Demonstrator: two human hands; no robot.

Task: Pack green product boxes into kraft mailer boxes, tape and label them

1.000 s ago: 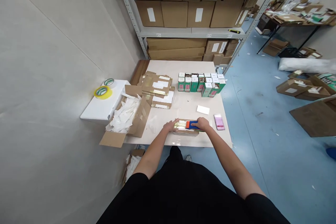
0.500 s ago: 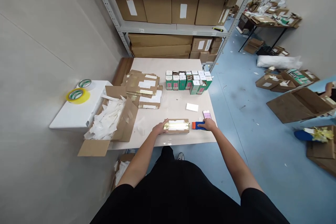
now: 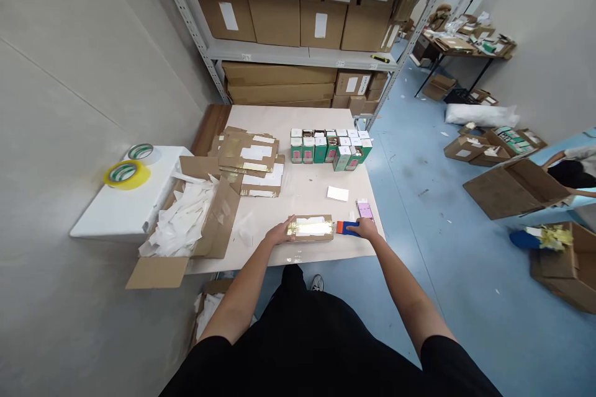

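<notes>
Small box [image 3: 311, 229] near the close edge of the tabletop [image 3: 300, 195], tape dispenser [image 3: 350, 229] at its right end.
The left hand [image 3: 278, 234] grasps the small box's left end; the right hand [image 3: 366, 229] grasps the tape dispenser; whether dispenser and box touch cannot be told. Possible faults: a loose left hold under a rightward pull could let the box slide or twist; drawing it nearer could tip it off the edge. The pink packet [image 3: 364, 208], just beyond the right hand, could be knocked. A white card [image 3: 338, 193] lies farther off. Green boxes [image 3: 320, 150] stand far right, flattened cardboard [image 3: 249, 155] lies far left, and an open carton [image 3: 223, 221] limits leftward clearance.
</notes>
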